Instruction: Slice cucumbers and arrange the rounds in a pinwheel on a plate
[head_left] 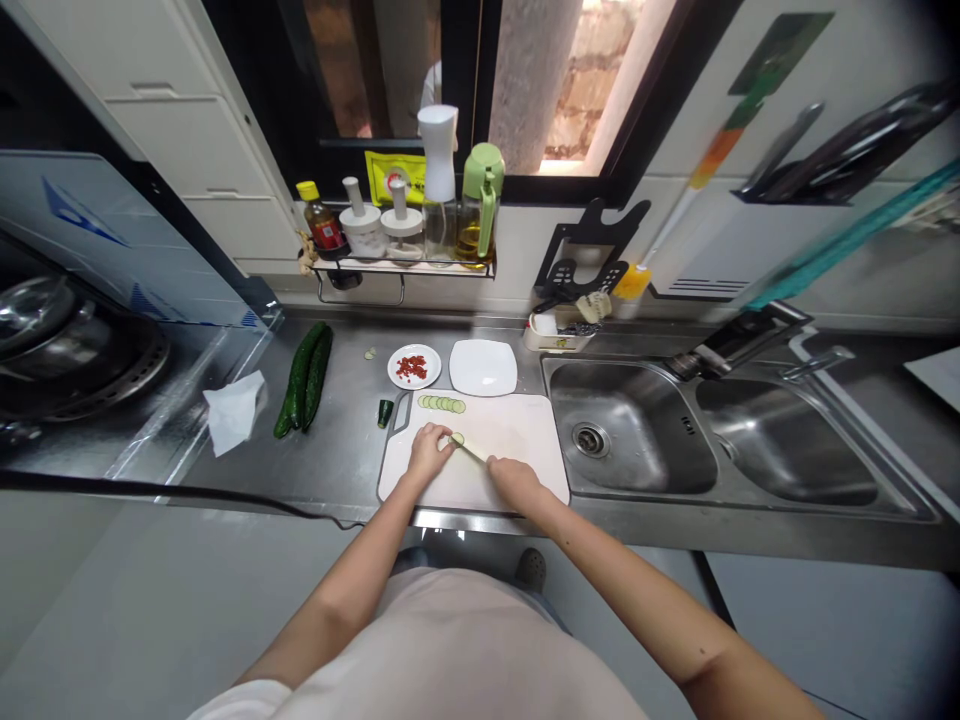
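My right hand [516, 482] is closed around the handle of a knife [471, 452], whose blade points left over the white cutting board [517, 430]. At the blade's tip lies a pale green cucumber slice [458, 438]. My left hand [429, 452] has its fingertips pinched at that slice's left edge, close to the blade. Overlapping cucumber slices [441, 404] form a row along the board's upper left. Just off the board's left side sits a dark green cucumber end [385, 413].
Behind the board are a plate of chopped red pieces [412, 367] and a white square plate [484, 367]. Whole cucumbers [305, 378] and a paper towel [234, 410] lie left. A double sink [637, 430] is right; a condiment rack [405, 268] hangs above.
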